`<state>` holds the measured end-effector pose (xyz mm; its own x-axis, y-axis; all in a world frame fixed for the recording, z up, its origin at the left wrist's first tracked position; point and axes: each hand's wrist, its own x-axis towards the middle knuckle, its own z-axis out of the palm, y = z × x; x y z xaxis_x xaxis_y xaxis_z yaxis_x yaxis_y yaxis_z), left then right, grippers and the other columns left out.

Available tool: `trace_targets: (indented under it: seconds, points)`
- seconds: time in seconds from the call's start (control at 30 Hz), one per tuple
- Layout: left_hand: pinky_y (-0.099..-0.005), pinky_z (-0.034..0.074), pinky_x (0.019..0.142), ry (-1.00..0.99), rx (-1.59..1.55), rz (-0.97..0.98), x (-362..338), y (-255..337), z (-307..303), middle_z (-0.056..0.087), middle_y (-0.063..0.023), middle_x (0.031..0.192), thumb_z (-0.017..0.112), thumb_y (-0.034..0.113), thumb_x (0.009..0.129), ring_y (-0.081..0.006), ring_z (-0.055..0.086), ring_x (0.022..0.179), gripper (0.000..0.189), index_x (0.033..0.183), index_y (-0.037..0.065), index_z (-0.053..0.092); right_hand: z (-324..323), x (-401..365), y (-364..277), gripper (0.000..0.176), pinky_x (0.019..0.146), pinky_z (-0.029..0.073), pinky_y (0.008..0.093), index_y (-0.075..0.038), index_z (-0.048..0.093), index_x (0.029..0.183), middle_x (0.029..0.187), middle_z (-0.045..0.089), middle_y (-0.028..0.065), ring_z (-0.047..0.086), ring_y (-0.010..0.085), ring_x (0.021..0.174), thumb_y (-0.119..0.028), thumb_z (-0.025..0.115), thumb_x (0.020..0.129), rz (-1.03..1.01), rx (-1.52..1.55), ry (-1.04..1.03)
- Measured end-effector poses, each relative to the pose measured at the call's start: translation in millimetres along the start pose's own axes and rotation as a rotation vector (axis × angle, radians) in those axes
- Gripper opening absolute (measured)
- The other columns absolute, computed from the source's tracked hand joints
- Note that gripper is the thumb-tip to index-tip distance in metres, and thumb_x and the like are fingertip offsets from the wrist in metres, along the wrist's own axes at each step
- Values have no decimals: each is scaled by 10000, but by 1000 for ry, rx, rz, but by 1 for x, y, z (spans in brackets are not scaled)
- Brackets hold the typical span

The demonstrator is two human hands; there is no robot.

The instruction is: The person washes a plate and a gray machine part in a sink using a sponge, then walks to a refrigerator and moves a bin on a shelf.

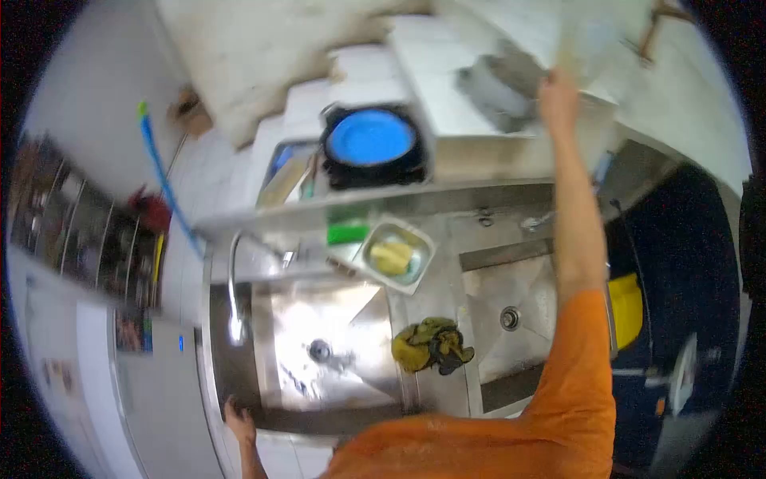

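Note:
My right arm stretches far forward over the right sink basin. My right hand (558, 92) is closed at the back ledge, and a pale, smeared shape rises above it, too blurred to name. Just left of that hand sits a grey, blurred bundle or vessel (499, 92) on the white ledge. My left hand (240, 421) hangs low by the front left corner of the left sink (275, 419), fingers apart and holding nothing. Dark olive and yellow gloves or cloths (431, 345) lie crumpled on the divider between the two basins.
Behind the divider stands a metal tray (427, 263) with yellowish pieces, beside a green block (348, 233). A blue basin (372, 137) rests in a black holder on the ledge. A curved tap (234, 287) arches over the left sink. Something yellow (626, 311) is at right.

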<state>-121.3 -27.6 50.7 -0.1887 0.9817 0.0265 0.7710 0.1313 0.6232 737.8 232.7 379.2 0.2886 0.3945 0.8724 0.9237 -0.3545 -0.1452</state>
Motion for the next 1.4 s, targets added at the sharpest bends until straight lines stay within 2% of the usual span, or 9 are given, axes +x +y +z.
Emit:
trace_targets:
  seconds: [0.3, 0.57, 0.63, 0.73, 0.77, 0.87, 1.03, 1.13, 1.4]
  points:
    - [-390, 377, 955, 129, 455, -788, -319, -56, -86, 530, -245, 1140, 603, 33, 722, -355, 502, 1095, 518, 1216, -13, 452, 7, -17, 47, 560, 869, 438, 392, -111, 537, 1230, 1158, 578, 181, 571, 318, 1035, -511, 519, 838, -194, -279, -369]
    - [-339, 493, 721, -254, 172, -1141, -398, -84, -73, 627, -204, 979, 653, 199, 770, -259, 613, 821, 454, 1169, 9, 547, -129, -371, -169, 561, 827, 451, 354, -73, 502, 1170, 1133, 509, 130, 519, 254, 1007, -381, 651, 725, 947, 2693, -1406]
    - [-317, 491, 678, -167, 15, -1198, -375, -67, -84, 632, -183, 984, 641, 222, 783, -228, 616, 805, 457, 1173, 3, 546, -122, -466, -256, 457, 919, 397, 551, -13, 434, 1269, 1292, 460, 199, 518, 336, 1086, -286, 435, 902, 1198, 2317, -1965]
    - [-282, 477, 584, -1, -157, -1205, -388, -46, -98, 642, -141, 941, 612, 255, 808, -180, 619, 758, 457, 1175, -9, 548, -172, -500, -322, 437, 888, 458, 432, -24, 446, 1269, 1222, 546, 143, 591, 306, 1006, -195, 536, 877, -1059, 346, -2127]
    - [-271, 465, 534, 81, -149, -1167, -396, -45, -101, 648, -121, 894, 596, 267, 819, -163, 618, 727, 453, 1171, -14, 549, -177, -503, -329, 437, 888, 458, 432, -24, 446, 1269, 1222, 546, 143, 591, 306, 1006, -195, 536, 877, -1086, 353, -2119]
    - [-287, 470, 510, 100, -132, -1324, -440, -36, -102, 646, -135, 830, 592, 256, 816, -183, 620, 730, 447, 1179, -1, 551, -185, -510, -338, 385, 823, 492, 408, -12, 566, 1121, 1144, 564, 203, 627, 266, 925, -282, 580, 847, 1137, 1687, -2434]
    - [-358, 500, 546, -293, 169, -754, -585, -86, -57, 623, -111, 763, 610, 220, 808, -201, 589, 650, 405, 1176, 56, 567, -144, -573, -309, 437, 751, 492, 347, -30, 597, 1086, 958, 639, 178, 636, 235, 837, -332, 665, 777, -858, 546, -1767]
    - [-342, 507, 582, -233, -225, -1203, -607, -68, -38, 639, -115, 827, 608, 212, 811, -220, 595, 673, 395, 1174, 61, 570, -136, -582, -313, 332, 718, 482, 347, -28, 624, 1031, 829, 660, 136, 639, 252, 807, -201, 670, 750, -28, 872, -1986]
    - [-304, 507, 620, -166, -308, -1239, -630, -172, -48, 637, -150, 896, 605, 179, 797, -203, 606, 706, 397, 1172, 55, 567, -195, -568, -319, 213, 721, 491, 359, -21, 655, 913, 787, 659, 150, 641, 291, 757, -116, 653, 722, -19, 758, -1440]
